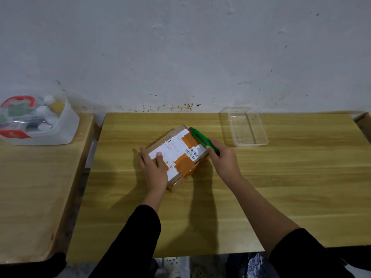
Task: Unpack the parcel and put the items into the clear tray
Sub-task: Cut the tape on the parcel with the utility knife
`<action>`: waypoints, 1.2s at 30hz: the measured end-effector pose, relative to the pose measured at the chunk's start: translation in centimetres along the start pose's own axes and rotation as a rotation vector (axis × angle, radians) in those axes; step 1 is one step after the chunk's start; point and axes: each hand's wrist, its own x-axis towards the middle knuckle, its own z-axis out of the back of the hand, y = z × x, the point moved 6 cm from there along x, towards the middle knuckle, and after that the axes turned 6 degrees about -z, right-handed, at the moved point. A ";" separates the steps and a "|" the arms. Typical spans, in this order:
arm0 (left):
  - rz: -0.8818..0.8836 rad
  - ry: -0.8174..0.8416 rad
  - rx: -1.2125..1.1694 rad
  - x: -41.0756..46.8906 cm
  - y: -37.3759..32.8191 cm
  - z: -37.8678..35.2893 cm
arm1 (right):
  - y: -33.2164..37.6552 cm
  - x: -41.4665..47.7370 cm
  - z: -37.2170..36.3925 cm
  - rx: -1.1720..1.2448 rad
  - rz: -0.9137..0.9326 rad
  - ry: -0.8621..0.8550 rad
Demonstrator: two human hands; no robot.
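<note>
- The parcel (176, 157) lies on the table (281, 177) between the hands, still taped shut.
- The left hand (153, 167) presses flat on its near-left end, fingers spread.
- The right hand (222, 157) is closed round a green cutter (201, 140) lying along the parcel's right edge.
- The parcel's long axis runs from near-left to far-right.
- Judgement: draw the cutter shallowly along the tape seam, away from the bracing hand.
- The clear tray (248, 127) sits empty beyond the right hand.

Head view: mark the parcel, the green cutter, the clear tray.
parcel (176, 151), head view, on its white label.
green cutter (197, 136), head view, on its body.
clear tray (261, 140), head view, on its right rim.
</note>
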 end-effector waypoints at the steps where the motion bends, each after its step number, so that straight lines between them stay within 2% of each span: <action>1: -0.010 0.015 0.013 0.3 0.0 0.1 | 0.1 0.1 0.1 -0.008 0.005 -0.004; 10: -0.094 0.155 0.075 3.2 -0.1 0.6 | -0.5 -0.1 1.0 0.019 -0.031 -0.065; 13: -0.098 0.106 0.154 3.4 -0.1 0.7 | -0.7 -0.1 1.0 0.056 -0.060 -0.089; 18: -0.065 0.019 0.090 2.5 0.9 0.0 | 0.1 0.0 0.4 0.042 -0.041 -0.057; 36: -0.103 0.068 0.049 2.9 2.0 -0.5 | 1.9 0.5 -0.2 -0.090 -0.030 -0.055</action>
